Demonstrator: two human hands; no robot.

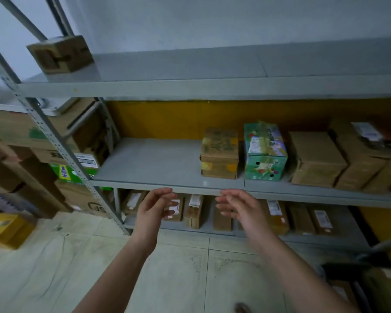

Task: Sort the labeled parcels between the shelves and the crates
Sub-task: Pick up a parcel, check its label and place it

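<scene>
My left hand [155, 206] and my right hand [237, 207] are raised side by side, palms facing each other, fingers apart and holding nothing, just in front of the middle shelf's [149, 163] front edge. On that shelf stand a brown carton [219, 153], a green printed box [265, 152] and plain cardboard parcels [316, 159] to the right. The lower shelf holds several labeled parcels [194, 211] standing on edge, partly hidden behind my hands. One small brown box [61, 54] sits on the top shelf [190, 64] at the left.
A grey perforated upright [61, 152] stands at the left of the rack. Beyond it are stacked cartons [16, 132] and a yellow parcel [7, 229] on the tiled floor [99, 267]. A dark object [348, 267] lies at the lower right.
</scene>
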